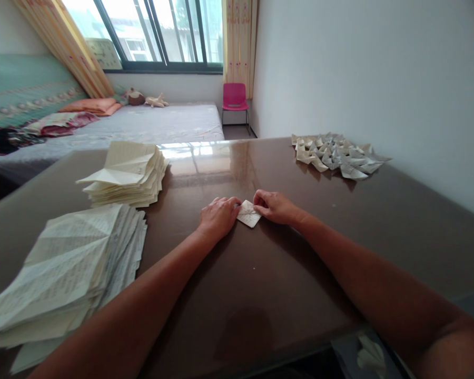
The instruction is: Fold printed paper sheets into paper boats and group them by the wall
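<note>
A small folded paper (249,214), roughly diamond-shaped and whitish with print on it, is between my hands just above or on the glossy brown table (229,273). My left hand (220,215) pinches its left corner between thumb and fingers. On the opposite corner, the fingertips of my right hand (275,207) are closed. Parts of both corners are hidden behind my fingers.
Two stacks of creased paper sheets, a cream stack (128,173) and a printed stack (75,263), stand at the left. Several folded paper boats (335,153) cluster at the back right near the wall. Beyond the table are a bed (174,121) and a pink chair (234,97).
</note>
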`<state>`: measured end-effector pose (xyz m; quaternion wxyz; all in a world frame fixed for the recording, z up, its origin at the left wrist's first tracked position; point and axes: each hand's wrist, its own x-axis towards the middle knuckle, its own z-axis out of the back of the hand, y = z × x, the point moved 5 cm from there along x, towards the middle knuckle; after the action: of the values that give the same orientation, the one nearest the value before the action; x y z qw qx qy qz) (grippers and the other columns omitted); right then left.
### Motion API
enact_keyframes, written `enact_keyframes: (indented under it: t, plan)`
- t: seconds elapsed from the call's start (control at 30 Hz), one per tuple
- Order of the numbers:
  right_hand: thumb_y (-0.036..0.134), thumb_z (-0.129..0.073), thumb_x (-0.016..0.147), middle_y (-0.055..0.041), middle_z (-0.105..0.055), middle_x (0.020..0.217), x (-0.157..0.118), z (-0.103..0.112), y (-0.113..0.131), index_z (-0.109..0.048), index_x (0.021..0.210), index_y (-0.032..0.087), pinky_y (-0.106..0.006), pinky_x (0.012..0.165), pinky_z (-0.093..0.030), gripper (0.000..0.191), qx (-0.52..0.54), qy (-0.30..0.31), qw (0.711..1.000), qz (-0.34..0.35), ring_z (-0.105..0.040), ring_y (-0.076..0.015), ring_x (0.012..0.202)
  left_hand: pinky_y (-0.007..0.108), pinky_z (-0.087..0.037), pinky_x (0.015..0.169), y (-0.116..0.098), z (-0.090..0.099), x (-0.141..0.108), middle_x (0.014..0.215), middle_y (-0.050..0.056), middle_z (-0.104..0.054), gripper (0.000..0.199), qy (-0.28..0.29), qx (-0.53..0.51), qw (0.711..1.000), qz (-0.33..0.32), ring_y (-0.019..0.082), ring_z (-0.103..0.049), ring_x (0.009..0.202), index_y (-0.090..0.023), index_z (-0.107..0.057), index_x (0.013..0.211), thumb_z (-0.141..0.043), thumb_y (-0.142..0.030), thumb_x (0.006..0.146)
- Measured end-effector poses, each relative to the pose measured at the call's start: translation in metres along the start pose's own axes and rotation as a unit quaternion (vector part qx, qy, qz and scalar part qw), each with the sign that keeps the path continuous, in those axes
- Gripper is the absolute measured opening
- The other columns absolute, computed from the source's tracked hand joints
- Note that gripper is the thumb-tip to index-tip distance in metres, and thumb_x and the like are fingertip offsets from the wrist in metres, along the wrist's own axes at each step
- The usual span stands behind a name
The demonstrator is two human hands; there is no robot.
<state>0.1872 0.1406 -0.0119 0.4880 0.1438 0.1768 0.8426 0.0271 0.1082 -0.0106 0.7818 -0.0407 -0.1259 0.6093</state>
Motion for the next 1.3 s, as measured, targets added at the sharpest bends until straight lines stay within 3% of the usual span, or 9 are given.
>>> enact_keyframes:
  t: [0.17,0.27,0.37,0.43,0.77,1.0,1.3]
  plan:
    - [0.025,-0.057,0.081,-0.0003,-0.066,0.076,0.001,0.0,0.001,-0.059,0.084,0.021,-0.021,0.06,-0.035,0.005,-0.004,-0.003,1.0,0.009,-0.057,-0.012,0.067,0.031,-0.047,0.071,-0.004,0.0,-0.003,0.098,0.004,-0.065,0.028,-0.043,0.047,0.997,-0.031,0.023,-0.057,0.098,-0.03,-0.061,0.111,-0.041,-0.039,0.094]
    - [0.025,-0.057,0.081,0.0001,-0.066,0.074,0.001,-0.001,0.001,-0.059,0.084,0.021,-0.021,0.058,-0.034,0.006,-0.006,-0.004,1.0,0.014,-0.056,-0.0118,0.065,0.029,-0.047,0.075,-0.01,0.002,-0.005,0.101,0.004,-0.064,0.026,-0.074,0.051,0.99,-0.113,0.021,-0.054,0.102,-0.028,-0.062,0.111,-0.042,-0.034,0.095]
    - [0.026,-0.056,0.083,0.0001,-0.066,0.075,0.0,-0.001,0.0,-0.06,0.085,0.021,-0.021,0.058,-0.034,0.007,-0.003,-0.01,1.0,0.02,-0.055,-0.0117,0.065,0.026,-0.047,0.08,-0.016,0.001,-0.008,0.104,0.002,-0.065,0.024,-0.058,0.035,0.974,-0.214,0.018,-0.053,0.102,-0.027,-0.065,0.107,-0.045,-0.026,0.094]
    - [0.027,-0.056,0.084,0.0,-0.066,0.076,0.0,-0.001,-0.003,-0.061,0.086,0.021,-0.021,0.059,-0.034,0.008,0.007,-0.007,1.0,0.026,-0.055,-0.0117,0.066,0.026,-0.048,0.08,-0.017,0.0,-0.01,0.105,0.002,-0.066,0.026,-0.046,0.038,0.967,-0.249,0.017,-0.054,0.099,-0.027,-0.065,0.11,-0.046,-0.021,0.093]
    - [0.027,-0.063,0.081,-0.0015,-0.065,0.081,-0.003,0.014,-0.02,-0.065,0.089,0.018,-0.022,0.063,-0.038,0.012,0.038,0.055,0.997,0.048,-0.056,-0.0126,0.071,0.028,-0.05,0.073,-0.018,0.004,-0.015,0.113,0.001,-0.067,0.033,-0.027,0.097,0.962,-0.254,0.019,-0.056,0.097,-0.027,-0.063,0.117,-0.045,-0.016,0.091]
    - [0.024,-0.052,0.089,-0.0038,-0.062,0.101,-0.014,0.013,0.006,-0.067,0.116,0.028,-0.023,0.073,-0.04,0.032,-0.022,0.045,0.978,0.201,-0.059,-0.013,0.08,0.027,-0.048,0.069,-0.018,0.007,-0.017,0.114,0.0,-0.066,0.034,-0.027,0.118,0.959,-0.258,0.018,-0.056,0.097,-0.029,-0.062,0.118,-0.043,-0.019,0.092]
    - [0.024,-0.057,0.082,0.0005,-0.064,0.103,-0.023,0.031,0.001,-0.07,0.111,0.038,-0.022,0.064,-0.035,0.034,-0.1,0.091,0.98,0.148,-0.058,-0.011,0.072,0.029,-0.044,0.065,-0.016,0.017,-0.018,0.092,0.004,-0.068,0.026,-0.035,0.124,0.958,-0.254,0.019,-0.058,0.088,-0.023,-0.07,0.097,-0.047,-0.016,0.085]
